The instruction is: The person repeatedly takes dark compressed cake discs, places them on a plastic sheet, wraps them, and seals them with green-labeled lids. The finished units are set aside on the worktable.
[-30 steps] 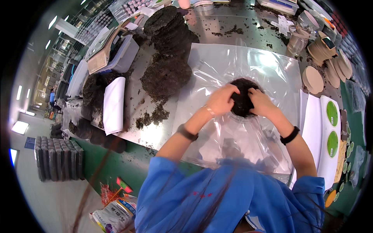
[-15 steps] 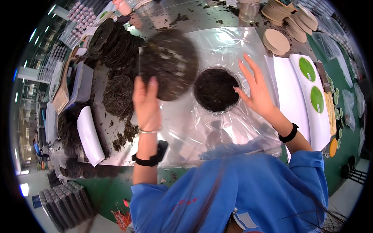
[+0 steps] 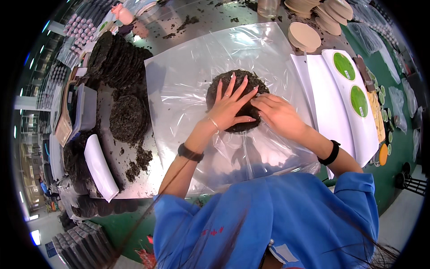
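Observation:
A round cake of dark dried seaweed [image 3: 256, 82] lies on a clear plastic bag [image 3: 179, 85] in the middle of the table. My left hand [image 3: 227, 106] rests flat on top of the cake with its fingers spread. From the right, my right hand [image 3: 282, 117] lays its outstretched fingertips on the cake's edge, close to the left fingers. Both hands cover much of the cake, and whatever is beneath it is hidden.
Stacked seaweed cakes [image 3: 114, 60] and a lower pile [image 3: 129, 117] stand at the left, with loose crumbs around them. A rolled white sheet [image 3: 101, 168] and a plastic bin [image 3: 88, 105] lie farther left. Beige discs [image 3: 304, 36] and white sheets with green ovals [image 3: 351, 112] are on the right.
The cake my left hand held up at the left has come down onto the round dark seaweed in the middle. My left hand has let go and lies flat; my right hand has moved onto its edge.

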Demonstrator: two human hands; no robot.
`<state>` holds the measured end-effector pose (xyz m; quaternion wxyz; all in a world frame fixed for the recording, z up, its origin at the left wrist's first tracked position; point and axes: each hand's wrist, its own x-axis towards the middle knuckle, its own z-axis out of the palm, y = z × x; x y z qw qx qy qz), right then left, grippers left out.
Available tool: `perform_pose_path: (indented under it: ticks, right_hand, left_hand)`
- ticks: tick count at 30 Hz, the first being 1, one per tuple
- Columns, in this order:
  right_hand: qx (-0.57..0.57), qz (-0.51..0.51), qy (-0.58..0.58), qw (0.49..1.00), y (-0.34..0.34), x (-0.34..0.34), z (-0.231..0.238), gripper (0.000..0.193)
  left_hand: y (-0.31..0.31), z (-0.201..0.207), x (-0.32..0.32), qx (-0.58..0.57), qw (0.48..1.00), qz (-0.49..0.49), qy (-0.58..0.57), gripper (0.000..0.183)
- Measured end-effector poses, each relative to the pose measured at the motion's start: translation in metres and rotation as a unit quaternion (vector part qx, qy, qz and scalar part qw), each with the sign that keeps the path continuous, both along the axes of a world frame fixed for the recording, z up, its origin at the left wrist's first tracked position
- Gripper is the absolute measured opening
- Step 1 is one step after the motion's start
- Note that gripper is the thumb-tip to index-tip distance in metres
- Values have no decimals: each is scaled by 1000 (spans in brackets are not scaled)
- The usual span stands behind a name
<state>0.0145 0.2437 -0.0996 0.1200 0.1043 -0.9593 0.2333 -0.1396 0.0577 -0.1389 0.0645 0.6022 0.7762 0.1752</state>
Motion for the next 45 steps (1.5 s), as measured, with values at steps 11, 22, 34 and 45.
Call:
perform_pose_path:
  ticks: [11, 22, 34, 45]
  right_hand:
    - [141, 73, -6, 987, 2, -17, -24, 31]
    - [-396, 298, -459, 737, 14, 118, 36, 47]
    - [63, -6, 66, 996, -53, 10, -25, 83]
    - [-41, -110, 70, 991, -58, -39, -60, 35]
  left_hand:
    - [16, -3, -2, -246, 967, 45, 54, 95]
    - [-75, 19, 29, 220, 921, 320, -13, 79]
    - [-204, -27, 77, 259, 705, 416, -513, 82]
    - [-110, -69, 91, 338, 806, 446, -194, 49]
